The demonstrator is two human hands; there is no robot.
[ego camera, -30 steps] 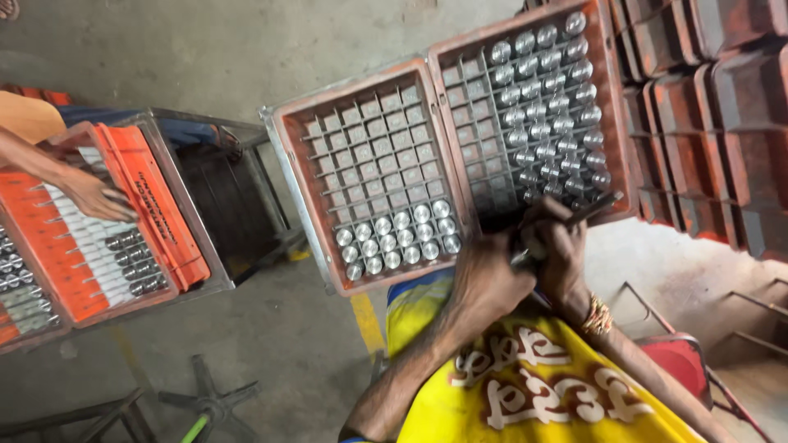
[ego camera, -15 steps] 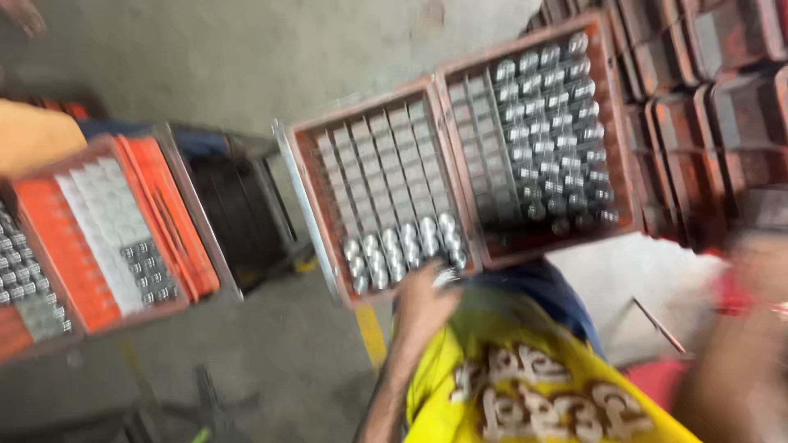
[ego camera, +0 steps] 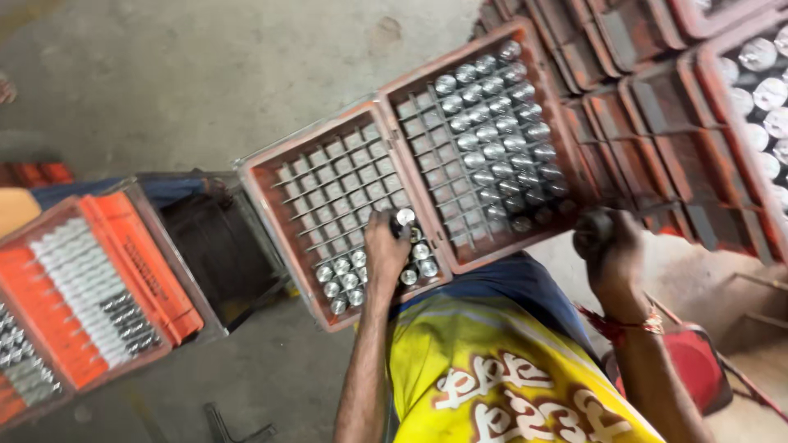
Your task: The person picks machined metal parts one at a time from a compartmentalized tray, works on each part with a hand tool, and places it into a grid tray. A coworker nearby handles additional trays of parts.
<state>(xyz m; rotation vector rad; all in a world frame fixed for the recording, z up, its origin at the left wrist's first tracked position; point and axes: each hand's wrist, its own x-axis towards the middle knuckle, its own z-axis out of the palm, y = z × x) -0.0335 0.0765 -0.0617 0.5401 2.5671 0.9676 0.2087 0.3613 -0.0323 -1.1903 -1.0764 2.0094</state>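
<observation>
Two rust-red gridded crates stand side by side in front of me. The left crate (ego camera: 271, 176) is mostly bare cells with several silver cylinders (ego camera: 345, 275) in its near rows. The right crate (ego camera: 566, 156) is nearly full of silver cylinders (ego camera: 492, 131). My left hand (ego camera: 384, 244) reaches into the left crate's near corner, fingers closed on a silver cylinder (ego camera: 405, 216). My right hand (ego camera: 607, 246) is off to the right by the right crate's near corner, closed around a dark object I cannot make out. A red thread band circles that wrist.
More red crates (ego camera: 657, 107) are stacked at the right, one (ego camera: 763, 82) holding silver cylinders. At the left stands an orange tray (ego camera: 123, 271) with white and silver pieces on a dark metal stand (ego camera: 213, 246). A red stool (ego camera: 698, 361) is at my right. Grey concrete floor lies beyond.
My hands were together at the right crate's near edge. The left hand has since moved to the left crate with a cylinder, and the right hand has swung out to the right.
</observation>
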